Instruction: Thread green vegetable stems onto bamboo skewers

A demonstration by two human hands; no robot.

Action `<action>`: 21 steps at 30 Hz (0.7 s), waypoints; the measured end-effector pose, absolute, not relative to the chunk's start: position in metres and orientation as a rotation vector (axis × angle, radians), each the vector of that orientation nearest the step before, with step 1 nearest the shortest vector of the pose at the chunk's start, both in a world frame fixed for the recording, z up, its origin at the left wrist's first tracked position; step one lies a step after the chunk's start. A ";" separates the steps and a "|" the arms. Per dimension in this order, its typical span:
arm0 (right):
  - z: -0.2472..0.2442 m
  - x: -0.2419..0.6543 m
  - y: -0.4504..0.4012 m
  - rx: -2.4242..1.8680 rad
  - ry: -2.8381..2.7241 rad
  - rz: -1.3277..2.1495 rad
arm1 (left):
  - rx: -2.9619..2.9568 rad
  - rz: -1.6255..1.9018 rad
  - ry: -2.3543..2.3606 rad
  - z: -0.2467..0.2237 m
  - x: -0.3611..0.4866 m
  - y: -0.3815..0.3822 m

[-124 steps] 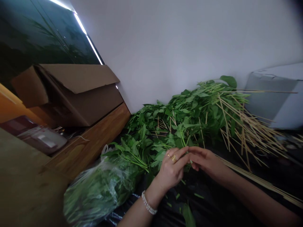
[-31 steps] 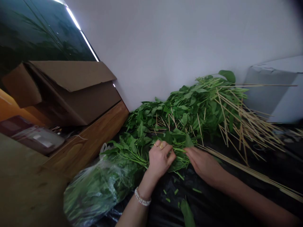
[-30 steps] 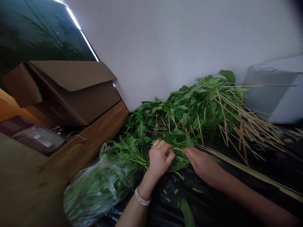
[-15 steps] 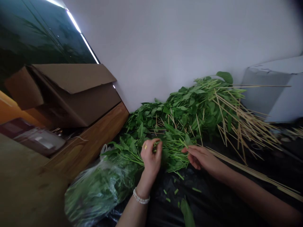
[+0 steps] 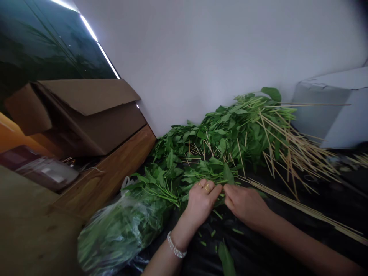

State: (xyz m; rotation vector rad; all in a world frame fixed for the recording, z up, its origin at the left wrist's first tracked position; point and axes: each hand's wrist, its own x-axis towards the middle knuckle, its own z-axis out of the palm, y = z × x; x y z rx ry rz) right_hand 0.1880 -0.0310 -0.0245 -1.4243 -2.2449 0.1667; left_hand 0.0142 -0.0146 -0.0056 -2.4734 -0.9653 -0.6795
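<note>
My left hand [image 5: 202, 202], with gold rings and a beaded bracelet, is closed, its fingertips meeting those of my right hand [image 5: 245, 206]. Both pinch a leafy green stem between them; most of it is hidden by the fingers, and a broad leaf [image 5: 228, 174] stands up just above the right hand. Behind the knuckles lies a loose heap of leafy greens [image 5: 205, 168]. Cut stem bits [image 5: 213, 233] and a single long leaf [image 5: 226, 258] lie on the black plastic sheet [image 5: 258, 253] below the hands.
A clear plastic bag of greens [image 5: 115, 230] is at the left. A large pile of greens [image 5: 230, 122] leans along the wall, with thin wooden sticks [image 5: 307, 153] at its right. A cardboard box [image 5: 109, 124] and a wooden ledge [image 5: 126, 161] stand left, a white box [image 5: 342, 111] right.
My left hand has moved right, away from the bagged greens, to meet my right hand. Its fingers have closed, and the right hand has turned and tightened into a pinch.
</note>
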 end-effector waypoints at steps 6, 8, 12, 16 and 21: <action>-0.014 0.194 -0.024 -1.266 -1.794 1.001 | -2.524 -0.777 -0.937 -0.003 0.010 -0.014; -0.010 0.198 -0.020 -1.156 -1.555 1.324 | -2.498 -0.910 -0.983 -0.002 0.005 -0.011; -0.005 0.201 -0.020 -0.954 -1.395 1.612 | -2.152 -1.392 -1.279 0.000 -0.007 -0.003; -0.003 0.194 -0.032 -0.760 -1.593 1.888 | -1.934 -1.447 -1.404 -0.002 -0.010 0.003; 0.000 0.188 -0.051 -0.572 -1.809 2.128 | -2.548 -0.820 -1.320 -0.015 0.005 0.005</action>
